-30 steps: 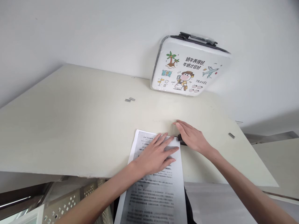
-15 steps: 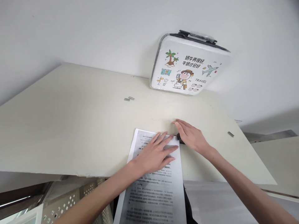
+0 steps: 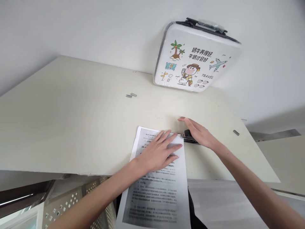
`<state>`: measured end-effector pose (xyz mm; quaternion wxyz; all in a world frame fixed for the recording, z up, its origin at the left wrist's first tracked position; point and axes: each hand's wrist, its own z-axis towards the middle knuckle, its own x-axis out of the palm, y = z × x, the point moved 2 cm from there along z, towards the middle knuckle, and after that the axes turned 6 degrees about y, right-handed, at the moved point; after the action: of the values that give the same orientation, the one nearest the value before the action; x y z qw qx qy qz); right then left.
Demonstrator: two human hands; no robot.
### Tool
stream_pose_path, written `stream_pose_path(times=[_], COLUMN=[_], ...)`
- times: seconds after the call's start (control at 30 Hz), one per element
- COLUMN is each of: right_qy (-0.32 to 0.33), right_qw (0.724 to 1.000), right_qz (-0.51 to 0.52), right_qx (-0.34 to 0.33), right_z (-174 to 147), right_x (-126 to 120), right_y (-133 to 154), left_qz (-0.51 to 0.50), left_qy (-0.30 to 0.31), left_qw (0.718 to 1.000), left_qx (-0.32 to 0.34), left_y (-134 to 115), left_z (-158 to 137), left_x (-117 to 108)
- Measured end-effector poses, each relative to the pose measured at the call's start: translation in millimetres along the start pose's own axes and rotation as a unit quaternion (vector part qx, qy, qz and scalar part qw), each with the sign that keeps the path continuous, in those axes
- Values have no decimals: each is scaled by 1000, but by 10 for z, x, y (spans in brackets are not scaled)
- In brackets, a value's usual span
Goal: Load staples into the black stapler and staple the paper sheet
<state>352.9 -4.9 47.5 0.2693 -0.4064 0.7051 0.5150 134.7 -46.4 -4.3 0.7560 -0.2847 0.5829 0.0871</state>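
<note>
My left hand (image 3: 159, 151) lies flat with its fingers spread on a printed sheet of paper (image 3: 152, 194). The sheet's top part rests on the table, and its lower part hangs past the front edge. At the sheet's upper right corner is a black stapler (image 3: 187, 136), its front end against the paper. My right hand (image 3: 199, 132) is over the stapler, palm side down, fingers stretched out rather than wrapped round it. Part of the stapler is hidden beneath this hand.
A white case (image 3: 190, 60) with cartoon prints and a black handle stands at the table's back, against the wall. Two small grey staple strips (image 3: 131, 95) lie left of centre on the table (image 3: 71, 127). Another staple strip (image 3: 236, 132) lies near the right edge.
My right hand has lifted slightly off the stapler, so more of the stapler shows. My left hand stays flat on the paper. The whole view has shifted a little.
</note>
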Motion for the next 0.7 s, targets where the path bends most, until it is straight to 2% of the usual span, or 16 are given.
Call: stream_pose_path(times=[0.17, 0.7], right_qy=[-1, -23], right_qw=[1000, 983], right_qz=[-22, -180], right_qx=[-5, -11], right_z=[0, 12], right_x=[19, 132], right_y=[26, 185], left_qz=[3, -10], left_qy=[-1, -8], left_qw=[1000, 1000], left_qx=[1, -2], left_y=[4, 12], left_z=[-1, -6], left_x=[10, -12])
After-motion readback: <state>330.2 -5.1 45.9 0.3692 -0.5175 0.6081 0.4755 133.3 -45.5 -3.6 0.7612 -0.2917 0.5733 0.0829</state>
